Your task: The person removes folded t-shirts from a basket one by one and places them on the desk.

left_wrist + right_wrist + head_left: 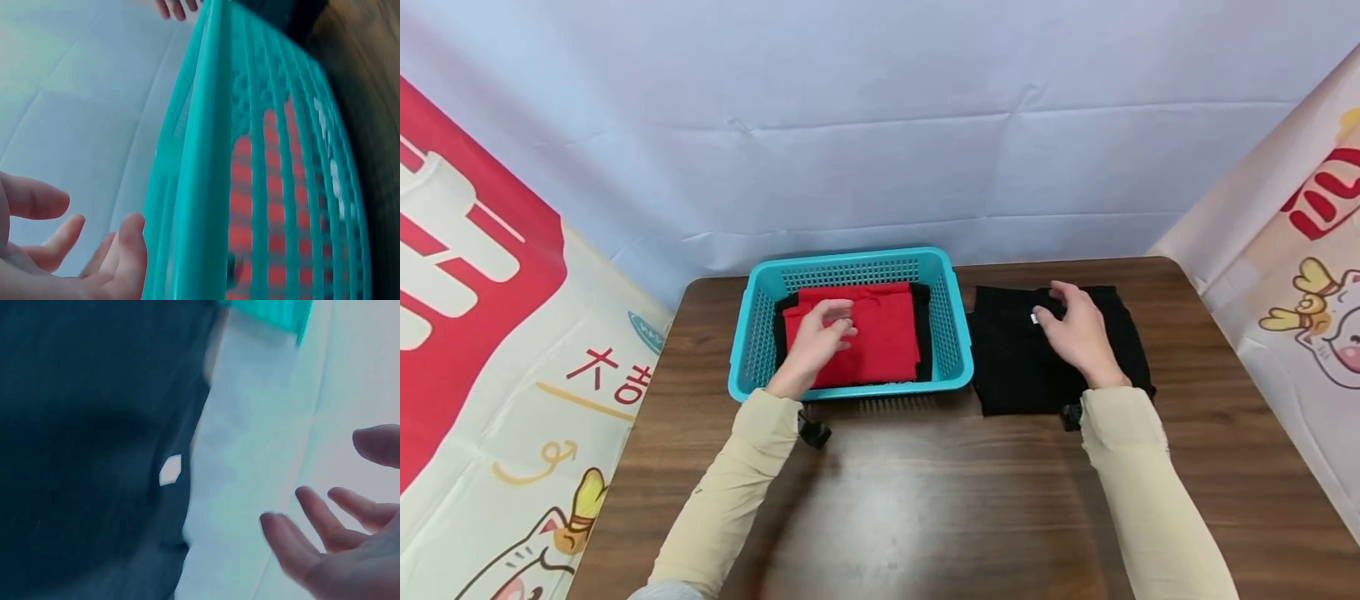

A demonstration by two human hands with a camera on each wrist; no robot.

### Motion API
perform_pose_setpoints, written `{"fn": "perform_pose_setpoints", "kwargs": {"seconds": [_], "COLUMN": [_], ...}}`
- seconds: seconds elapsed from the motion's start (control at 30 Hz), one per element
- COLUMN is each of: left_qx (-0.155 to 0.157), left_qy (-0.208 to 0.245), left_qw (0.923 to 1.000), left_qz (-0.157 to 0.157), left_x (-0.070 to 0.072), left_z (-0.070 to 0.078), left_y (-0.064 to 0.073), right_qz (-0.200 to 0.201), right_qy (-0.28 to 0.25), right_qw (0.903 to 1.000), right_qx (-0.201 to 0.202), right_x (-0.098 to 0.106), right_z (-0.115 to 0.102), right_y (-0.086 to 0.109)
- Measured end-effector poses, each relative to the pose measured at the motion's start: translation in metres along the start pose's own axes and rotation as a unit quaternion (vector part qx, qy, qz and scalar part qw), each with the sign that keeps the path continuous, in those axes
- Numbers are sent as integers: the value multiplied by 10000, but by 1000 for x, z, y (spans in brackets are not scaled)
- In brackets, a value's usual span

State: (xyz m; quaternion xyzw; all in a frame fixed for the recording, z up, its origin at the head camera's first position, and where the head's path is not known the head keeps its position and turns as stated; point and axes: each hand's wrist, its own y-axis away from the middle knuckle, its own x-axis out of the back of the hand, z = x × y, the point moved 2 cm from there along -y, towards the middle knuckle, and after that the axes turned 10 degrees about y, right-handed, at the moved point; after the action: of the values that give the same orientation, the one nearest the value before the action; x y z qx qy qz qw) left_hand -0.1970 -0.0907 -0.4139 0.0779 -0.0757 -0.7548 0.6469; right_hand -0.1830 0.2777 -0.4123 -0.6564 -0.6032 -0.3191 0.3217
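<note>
A folded red cloth (883,337) lies on black cloth (924,333) inside a turquoise plastic basket (964,333). My left hand (816,343) hovers over the basket's left front part, fingers loosely bent and holding nothing. In the left wrist view its fingers (131,244) show beside the basket rim (203,156). To the right of the basket lies a folded black garment (1011,358) with a small white tag (170,470). Above that garment is my right hand (1078,333), its fingers spread apart and relaxed, with nothing in them.
The basket and the black garment sit side by side toward the back of a dark brown wooden table (925,492). A pale cloth backdrop (880,167) hangs right behind the table. Printed hangings (587,400) stand along both sides.
</note>
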Motion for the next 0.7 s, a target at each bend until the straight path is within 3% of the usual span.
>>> {"fn": "perform_pose_setpoints", "kwargs": {"seconds": [0.23, 0.37, 0.53, 0.7], "left_qx": [-175, -70, 352, 833], "left_qy": [-502, -526, -581, -865], "left_qw": [9954, 9926, 9924, 9888], "left_qz": [801, 1089, 1027, 882], "left_x": [46, 64, 78, 83], "left_z": [-7, -13, -22, -32], "left_y": [7, 5, 1, -4], "right_qz": [-275, -386, -752, -1177], "right_qy": [-1220, -1502, -1580, -1485], "right_qw": [9906, 9840, 9792, 9765], "right_qx": [545, 877, 1025, 1025], "right_x": [-29, -46, -69, -95], "right_z": [-43, -64, -86, -104], "right_y": [-1, 0, 2, 5]}}
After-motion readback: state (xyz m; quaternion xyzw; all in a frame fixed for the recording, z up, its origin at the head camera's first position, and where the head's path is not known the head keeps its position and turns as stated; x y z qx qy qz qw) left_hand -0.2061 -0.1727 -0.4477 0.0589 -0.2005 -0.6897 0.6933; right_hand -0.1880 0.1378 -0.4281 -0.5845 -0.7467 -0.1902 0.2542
